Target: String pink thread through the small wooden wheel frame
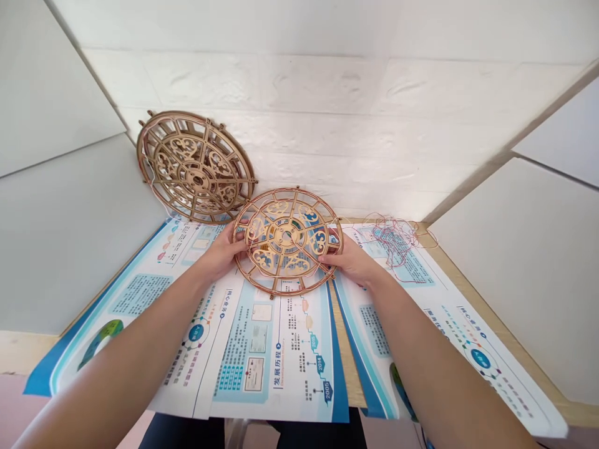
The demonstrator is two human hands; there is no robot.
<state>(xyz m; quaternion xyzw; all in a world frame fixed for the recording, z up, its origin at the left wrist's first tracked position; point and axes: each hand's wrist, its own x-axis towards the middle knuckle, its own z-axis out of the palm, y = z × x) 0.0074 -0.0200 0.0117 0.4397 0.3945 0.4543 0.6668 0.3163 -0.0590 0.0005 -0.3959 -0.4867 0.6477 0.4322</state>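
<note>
wired round frame held up by its rim in both hands

a round light-brown wooden openwork frame (282, 237) is between the left hand (223, 255) and the right hand (353, 259), above the blue-and-white printed paper sheets (285, 402) that lie on the pale wood surface (349, 374). each hand is closed round one side of the rim, left on left, right on right. whether the lower edge touches the sheets: can't tell.

progress, as judged: thin reddish wire (327, 204) seems to follow much of the rim, so wiring on this piece looks well along. loose bit: a tangle of thin red and pink wire (393, 240) lies on the sheets right of the frame, not gathered up. a fine strand may link the two, too thin to be sure. how much is left: can't tell. a stack of round darker-brown wooden frames (193, 179) leans against the white wall (327, 106) at back left, out of the hands, with pale wire at its left side.

orientation: flat face toward the wearer, tilted back, scrollwork in full view. disc is round, no long axis; spokes fan out from the hub to the rim.
</note>
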